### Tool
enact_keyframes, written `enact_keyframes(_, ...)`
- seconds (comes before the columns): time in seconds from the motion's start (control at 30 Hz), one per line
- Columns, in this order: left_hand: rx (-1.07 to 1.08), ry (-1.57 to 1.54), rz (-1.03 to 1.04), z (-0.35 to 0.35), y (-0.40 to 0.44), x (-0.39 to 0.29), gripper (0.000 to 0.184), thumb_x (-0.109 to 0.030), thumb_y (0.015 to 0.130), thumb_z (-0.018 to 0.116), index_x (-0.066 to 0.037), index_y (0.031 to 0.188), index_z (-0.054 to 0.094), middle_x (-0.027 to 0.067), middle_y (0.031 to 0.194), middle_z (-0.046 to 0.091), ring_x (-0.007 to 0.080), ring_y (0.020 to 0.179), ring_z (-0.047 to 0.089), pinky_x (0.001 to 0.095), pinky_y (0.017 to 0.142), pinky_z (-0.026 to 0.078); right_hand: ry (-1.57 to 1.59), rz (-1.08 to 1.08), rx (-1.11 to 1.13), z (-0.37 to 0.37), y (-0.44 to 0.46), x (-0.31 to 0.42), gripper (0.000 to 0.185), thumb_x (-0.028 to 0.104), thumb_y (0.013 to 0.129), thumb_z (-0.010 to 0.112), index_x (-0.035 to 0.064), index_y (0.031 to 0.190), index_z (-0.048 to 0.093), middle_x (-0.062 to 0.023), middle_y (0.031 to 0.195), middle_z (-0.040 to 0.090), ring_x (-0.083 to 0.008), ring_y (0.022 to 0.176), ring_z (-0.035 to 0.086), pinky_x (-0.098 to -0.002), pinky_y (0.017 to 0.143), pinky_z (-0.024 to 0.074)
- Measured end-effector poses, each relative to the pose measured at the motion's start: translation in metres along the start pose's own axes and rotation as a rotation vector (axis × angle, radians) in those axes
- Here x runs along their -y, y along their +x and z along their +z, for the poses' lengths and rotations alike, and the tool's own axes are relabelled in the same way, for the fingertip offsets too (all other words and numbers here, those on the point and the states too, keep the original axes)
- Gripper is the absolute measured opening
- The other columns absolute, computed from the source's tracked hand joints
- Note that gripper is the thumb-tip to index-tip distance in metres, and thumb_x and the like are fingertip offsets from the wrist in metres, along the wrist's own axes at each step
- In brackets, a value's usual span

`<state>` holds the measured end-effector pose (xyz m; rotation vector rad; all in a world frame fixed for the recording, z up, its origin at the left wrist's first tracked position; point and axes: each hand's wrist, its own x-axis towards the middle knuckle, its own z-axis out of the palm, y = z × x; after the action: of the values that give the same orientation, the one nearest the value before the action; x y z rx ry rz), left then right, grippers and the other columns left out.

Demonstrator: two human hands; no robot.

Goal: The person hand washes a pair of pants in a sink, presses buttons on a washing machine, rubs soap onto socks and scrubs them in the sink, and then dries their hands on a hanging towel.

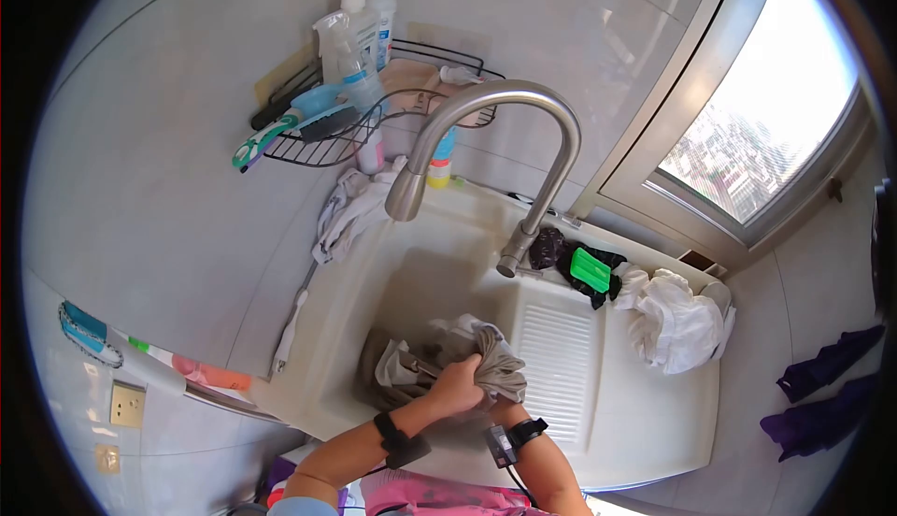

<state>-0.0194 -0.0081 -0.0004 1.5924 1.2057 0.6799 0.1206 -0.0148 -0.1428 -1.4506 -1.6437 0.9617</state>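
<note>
Wire rack (308, 154): upper left of the frame, is holding bottles and brushes.
Left hand (456, 387): lower centre, is closing around the grey-beige cloth (502, 366).
Grey-beige cloth: is bunching above the sink basin (439, 264).
Right hand (505, 411): is reaching to this cloth; its fingers are hiding, so I cannot tell the grip.
White cloth (675, 320): is lying on the right rim.

Glossy metal faucet (566, 147), crumpled cloth (500, 366).
</note>
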Motion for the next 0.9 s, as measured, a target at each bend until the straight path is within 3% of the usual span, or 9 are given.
enact_keyframes(0.17, 0.101, 0.118, 0.076, 0.004, -0.006, -0.010, 0.035, -0.006, 0.060, 0.054, 0.003, 0.093, 0.047, 0.0289, 0.081, 0.053, 0.0431, 0.084, 0.050, 0.0436, 0.068, 0.042, -0.053, 0.042, 0.020, -0.008, 0.000, 0.044, 0.037, 0.023, 0.082, 0.048, 0.0047, 0.114, 0.047, -0.0136, 0.109, 0.052, -0.0244, 0.102, 0.048, -0.0321, 0.090, 0.0359)
enact_keyframes(0.3, 0.034, -0.171, 0.179, -0.012, 0.003, 0.018, 0.039, -0.013, 0.066, 0.061, 0.003, 0.100, 0.050, 0.0131, 0.083, 0.061, 0.0275, 0.074, 0.060, 0.0372, 0.067, 0.046, -0.187, 0.051, 0.143, -0.031, 0.007, 0.114, 0.034, 0.022, 0.083, 0.045, 0.0043, 0.113, 0.049, -0.0157, 0.108, 0.053, -0.0268, 0.101, 0.049, -0.0333, 0.090, 0.0365)
enact_keyframes(0.33, 0.222, -0.482, -0.131, -0.029, 0.013, 0.028, 0.040, -0.015, 0.069, 0.062, 0.002, 0.104, 0.052, 0.0065, 0.090, 0.060, 0.0167, 0.078, 0.058, 0.0315, 0.071, 0.047, -0.234, 0.060, 0.213, -0.037, 0.009, 0.131, 0.034, 0.022, 0.084, 0.044, 0.0042, 0.112, 0.049, -0.0162, 0.108, 0.053, -0.0274, 0.101, 0.049, -0.0336, 0.089, 0.0366)
enact_keyframes(0.47, 0.118, -1.282, -0.523, -0.089, 0.041, 0.087, 0.033, -0.020, 0.080, 0.055, 0.001, 0.105, 0.054, 0.0136, 0.101, 0.059, 0.0233, 0.093, 0.057, 0.0379, 0.081, 0.047, -0.424, 0.271, 0.605, -0.083, 0.021, 0.174, 0.031, 0.017, 0.085, 0.040, 0.0031, 0.110, 0.052, -0.0172, 0.108, 0.054, -0.0320, 0.102, 0.049, -0.0382, 0.086, 0.0378)
enact_keyframes(0.63, -0.320, -1.071, -0.610, -0.148, 0.043, 0.130, 0.030, -0.019, 0.081, 0.051, 0.002, 0.103, 0.054, 0.0140, 0.098, 0.059, 0.0256, 0.091, 0.058, 0.0407, 0.083, 0.045, 0.697, 0.288, -0.057, -0.202, 0.038, 0.201, 0.018, 0.000, 0.079, 0.048, 0.0026, 0.095, 0.054, -0.0050, 0.088, 0.056, -0.0136, 0.083, 0.054, -0.0283, 0.073, 0.0451)
enact_keyframes(0.67, -0.330, -1.087, -0.584, -0.156, 0.047, 0.128, 0.029, -0.017, 0.081, 0.051, 0.002, 0.103, 0.054, 0.0143, 0.097, 0.059, 0.0258, 0.089, 0.058, 0.0403, 0.082, 0.045, 0.070, -0.064, -0.224, -0.222, 0.044, 0.203, 0.016, 0.005, 0.083, 0.045, 0.0032, 0.097, 0.054, -0.0049, 0.091, 0.057, -0.0136, 0.085, 0.054, -0.0287, 0.076, 0.0445)
enact_keyframes(0.73, -0.351, -1.128, -0.539, -0.172, 0.061, 0.117, 0.028, -0.015, 0.080, 0.050, 0.003, 0.102, 0.053, 0.0150, 0.096, 0.059, 0.0263, 0.087, 0.058, 0.0395, 0.081, 0.046, 0.168, -0.342, -0.300, -0.255, 0.054, 0.230, 0.019, 0.014, 0.089, 0.041, 0.0041, 0.101, 0.053, -0.0062, 0.097, 0.057, -0.0153, 0.091, 0.055, -0.0308, 0.081, 0.0430)
enact_keyframes(0.77, -0.360, -1.061, -0.483, -0.178, 0.066, 0.102, 0.027, -0.014, 0.079, 0.051, 0.003, 0.099, 0.054, 0.0144, 0.092, 0.060, 0.0252, 0.083, 0.058, 0.0382, 0.076, 0.046, 0.898, -0.247, -0.200, -0.268, 0.054, 0.259, 0.023, 0.019, 0.090, 0.039, 0.0045, 0.102, 0.052, -0.0077, 0.101, 0.057, -0.0170, 0.094, 0.055, -0.0325, 0.084, 0.0422)
enact_keyframes(0.9, -0.386, -0.568, -0.179, -0.184, 0.067, 0.020, 0.023, -0.010, 0.074, 0.053, 0.004, 0.091, 0.056, 0.0111, 0.079, 0.060, 0.0201, 0.070, 0.058, 0.0339, 0.061, 0.046, 0.911, -0.224, -0.369, -0.263, 0.047, 0.283, 0.021, 0.021, 0.090, 0.039, 0.0058, 0.095, 0.053, -0.0039, 0.093, 0.056, -0.0156, 0.088, 0.053, -0.0307, 0.081, 0.0419)
